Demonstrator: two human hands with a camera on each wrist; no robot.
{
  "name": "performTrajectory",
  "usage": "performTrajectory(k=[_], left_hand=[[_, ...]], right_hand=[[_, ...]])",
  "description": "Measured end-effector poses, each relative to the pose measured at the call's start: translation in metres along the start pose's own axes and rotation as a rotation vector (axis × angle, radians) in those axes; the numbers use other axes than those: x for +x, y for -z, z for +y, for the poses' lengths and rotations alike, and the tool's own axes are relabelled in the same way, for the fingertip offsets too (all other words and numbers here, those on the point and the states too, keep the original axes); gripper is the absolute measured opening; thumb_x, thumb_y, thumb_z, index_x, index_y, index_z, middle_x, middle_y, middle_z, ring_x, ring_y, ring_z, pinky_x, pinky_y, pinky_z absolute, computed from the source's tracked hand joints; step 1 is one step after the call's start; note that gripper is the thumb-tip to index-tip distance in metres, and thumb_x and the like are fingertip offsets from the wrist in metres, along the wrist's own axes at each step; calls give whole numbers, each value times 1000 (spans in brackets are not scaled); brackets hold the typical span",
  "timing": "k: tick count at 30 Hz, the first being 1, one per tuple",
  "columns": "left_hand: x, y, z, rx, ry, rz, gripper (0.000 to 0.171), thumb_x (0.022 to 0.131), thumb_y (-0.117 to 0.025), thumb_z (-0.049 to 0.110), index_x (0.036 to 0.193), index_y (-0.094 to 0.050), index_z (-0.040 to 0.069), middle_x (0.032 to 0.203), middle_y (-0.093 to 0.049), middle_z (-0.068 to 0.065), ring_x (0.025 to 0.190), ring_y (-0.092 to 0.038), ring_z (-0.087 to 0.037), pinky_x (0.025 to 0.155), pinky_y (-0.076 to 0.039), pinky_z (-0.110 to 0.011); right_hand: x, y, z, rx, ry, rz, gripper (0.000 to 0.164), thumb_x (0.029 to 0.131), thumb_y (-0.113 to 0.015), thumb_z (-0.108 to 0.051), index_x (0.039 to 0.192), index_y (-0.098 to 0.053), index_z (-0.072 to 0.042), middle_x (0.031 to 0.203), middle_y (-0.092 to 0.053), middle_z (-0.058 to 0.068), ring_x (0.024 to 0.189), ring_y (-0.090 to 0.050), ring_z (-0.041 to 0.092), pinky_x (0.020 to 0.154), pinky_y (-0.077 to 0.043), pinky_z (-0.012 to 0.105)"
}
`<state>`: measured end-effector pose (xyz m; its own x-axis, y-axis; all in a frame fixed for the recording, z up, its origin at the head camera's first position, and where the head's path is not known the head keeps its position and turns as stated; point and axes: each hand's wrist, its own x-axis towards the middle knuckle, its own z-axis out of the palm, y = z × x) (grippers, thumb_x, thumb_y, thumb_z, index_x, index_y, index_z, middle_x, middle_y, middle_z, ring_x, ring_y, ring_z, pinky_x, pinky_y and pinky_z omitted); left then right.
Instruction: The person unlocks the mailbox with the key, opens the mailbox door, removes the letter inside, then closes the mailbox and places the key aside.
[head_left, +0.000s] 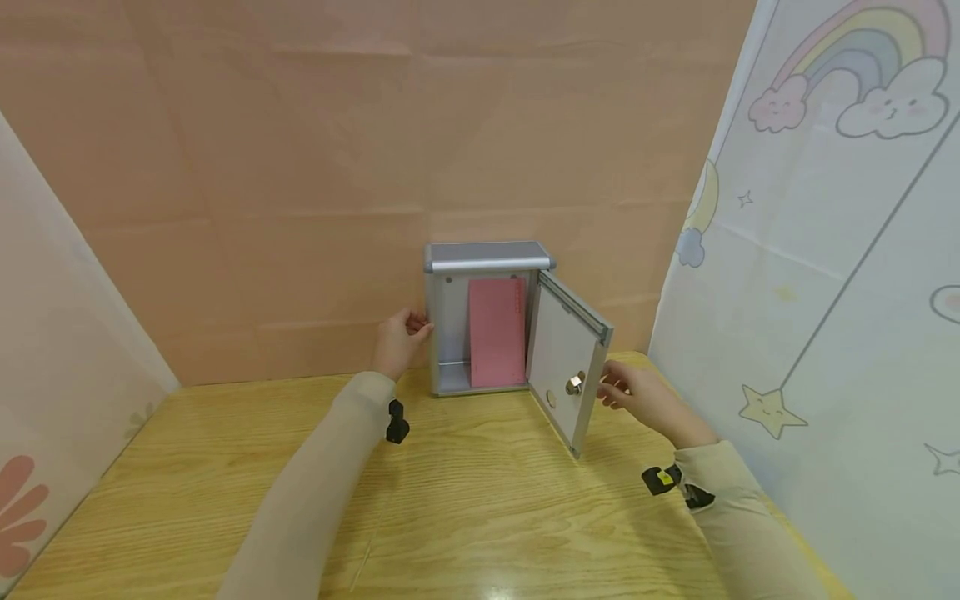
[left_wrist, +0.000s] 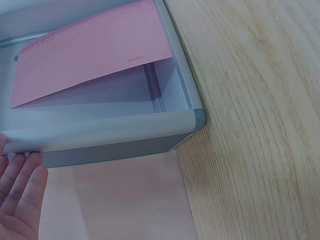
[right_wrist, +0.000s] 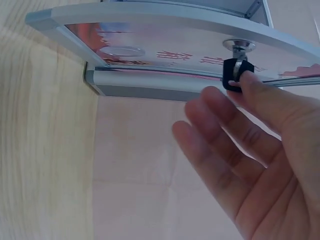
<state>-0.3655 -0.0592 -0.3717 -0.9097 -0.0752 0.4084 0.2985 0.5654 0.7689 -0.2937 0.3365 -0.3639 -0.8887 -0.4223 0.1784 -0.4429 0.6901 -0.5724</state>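
Observation:
A silver metal mailbox stands upright on the table against the backdrop. Its hinged door is swung out to the right, with a lock on its inner face. Inside, a pink envelope leans upright, and printed boxes show along its edge in the left wrist view. My left hand holds the mailbox's left side, thumb at the front edge and fingers along the outer wall. At the door's outer face, my right hand pinches a black-headed key in the lock between thumb and index finger.
The wood-grain table extends in front of the mailbox. A plain backdrop rises behind it, and a sheet with cartoon prints hangs on the right. Another white sheet is at the left.

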Motion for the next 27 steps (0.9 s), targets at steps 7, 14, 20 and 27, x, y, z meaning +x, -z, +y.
performTrajectory(k=[7, 14, 20, 27], left_hand=[[0, 0, -1, 12, 12, -11, 19, 91, -69, 18, 101, -64, 3, 96, -68, -12, 88, -65, -25, 81, -55, -37], [2, 0, -4, 21, 0, -11, 21, 90, -70, 20, 101, -64, 3, 96, -68, -12, 87, -66, -25, 80, -55, -38], [-1, -4, -5, 80, -115, 87, 20, 95, -62, 26, 94, -63, 6, 86, -67, -8, 78, -64, -21, 71, -54, -34], [-10, -23, 6, 91, -362, -65, 18, 99, -50, 18, 94, -63, 7, 77, -63, -7, 67, -55, -16, 60, -48, -30]], right_hand=[[2, -7, 2, 5, -10, 25, 24, 99, -54, -13, 118, -58, 1, 95, -68, 15, 81, -67, 21, 74, -58, 37], [5, -9, 5, -15, 0, 61, 26, 100, -52, -12, 121, -57, 2, 95, -69, 12, 81, -67, 23, 70, -58, 30], [6, -9, 2, 6, -7, 70, 26, 100, -53, -13, 119, -57, 4, 95, -69, 11, 81, -67, 22, 70, -58, 31], [9, -12, 1, -15, -33, 75, 23, 100, -52, -13, 115, -59, 3, 91, -69, 10, 79, -67, 20, 70, -58, 30]])
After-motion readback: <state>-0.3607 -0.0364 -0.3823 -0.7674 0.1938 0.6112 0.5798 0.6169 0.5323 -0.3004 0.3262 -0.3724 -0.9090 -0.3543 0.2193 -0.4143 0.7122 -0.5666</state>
